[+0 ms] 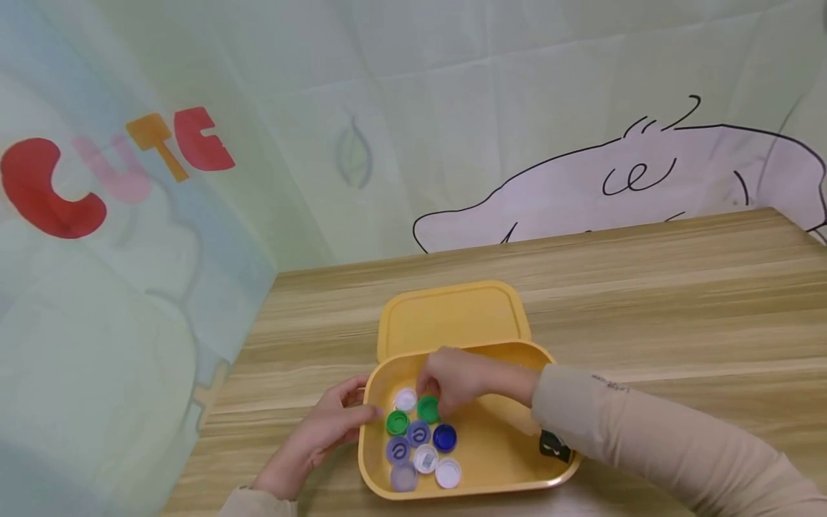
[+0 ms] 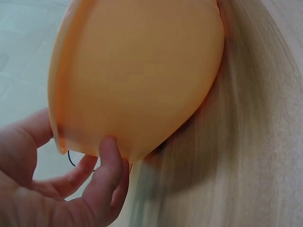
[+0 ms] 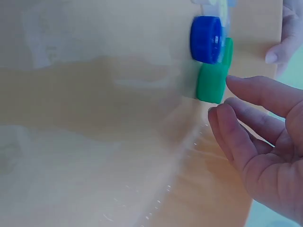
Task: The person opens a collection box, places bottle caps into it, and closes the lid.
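Note:
A yellow plastic box [image 1: 504, 452] without its lid stands on the table, with bottle caps gathered in its left part. My left hand [image 1: 332, 424] holds the box's left wall, its thumb at the rim and its fingertips against the outside, as the left wrist view shows. Inside the box, my right hand [image 1: 455, 377] is beside a green cap [image 1: 428, 409], whose edge the thumb [image 3: 251, 89] seems to touch. The other fingers bend loosely around nothing. Close by lie a second green cap [image 1: 397, 423], a dark blue cap [image 1: 444, 437] and a white cap [image 1: 405, 399].
Behind the box, a yellow lid [image 1: 452, 316] lies on the wooden table [image 1: 646, 301]. Several translucent and white caps [image 1: 449, 473] fill the box's near left area. A black label [image 1: 553, 446] is at its right end. Printed cloth [image 1: 388, 143] hangs behind and to the left.

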`<act>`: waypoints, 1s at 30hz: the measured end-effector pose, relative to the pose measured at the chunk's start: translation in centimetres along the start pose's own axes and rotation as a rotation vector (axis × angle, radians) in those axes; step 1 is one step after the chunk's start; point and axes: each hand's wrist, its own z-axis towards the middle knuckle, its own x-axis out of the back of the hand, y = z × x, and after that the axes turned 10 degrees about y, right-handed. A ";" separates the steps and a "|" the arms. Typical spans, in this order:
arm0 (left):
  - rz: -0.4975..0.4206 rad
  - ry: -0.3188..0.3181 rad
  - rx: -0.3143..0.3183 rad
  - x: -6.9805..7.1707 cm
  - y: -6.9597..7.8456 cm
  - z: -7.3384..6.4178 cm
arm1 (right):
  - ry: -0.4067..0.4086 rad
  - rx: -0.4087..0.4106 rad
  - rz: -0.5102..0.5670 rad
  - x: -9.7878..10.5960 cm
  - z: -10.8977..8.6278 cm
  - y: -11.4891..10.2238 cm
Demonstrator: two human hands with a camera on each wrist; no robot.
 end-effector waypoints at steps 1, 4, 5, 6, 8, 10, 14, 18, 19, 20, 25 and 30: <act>-0.002 -0.003 0.000 0.0 0.0 0.0 | 0.003 0.004 -0.008 0.2 0.0 -0.1; -0.005 -0.009 -0.002 0.0 0.1 0.0 | 0.005 0.009 -0.021 0.7 0.0 -0.3; -0.006 -0.012 -0.002 0.0 0.1 0.0 | 0.002 0.013 -0.026 0.8 0.0 -0.3; -0.008 -0.014 -0.001 0.0 0.1 0.0 | 0.000 0.020 -0.031 0.9 0.0 -0.3; -0.010 -0.016 -0.001 0.0 0.2 -0.1 | -0.003 0.023 -0.031 1.2 0.0 -0.4; -0.013 -0.018 0.000 0.0 0.2 -0.1 | -0.003 0.035 -0.033 1.5 0.0 -0.4; -0.014 -0.022 -0.005 0.0 0.2 -0.1 | 0.003 0.038 -0.002 2.2 -0.1 -0.6; -0.017 -0.030 -0.010 0.0 0.2 -0.1 | 0.005 0.030 0.040 2.8 -0.2 -0.7; -0.017 -0.031 -0.011 0.0 0.2 -0.1 | 0.005 0.026 0.049 2.9 -0.2 -0.8; -0.018 -0.032 -0.012 0.0 0.2 -0.1 | 0.006 0.027 0.050 3.0 -0.2 -0.8; -0.016 -0.029 -0.007 0.0 0.1 -0.1 | 0.008 0.005 0.061 3.8 -0.5 -0.9; -0.012 -0.018 -0.002 0.0 0.0 0.0 | 0.031 -0.017 0.080 4.9 -1.0 -0.8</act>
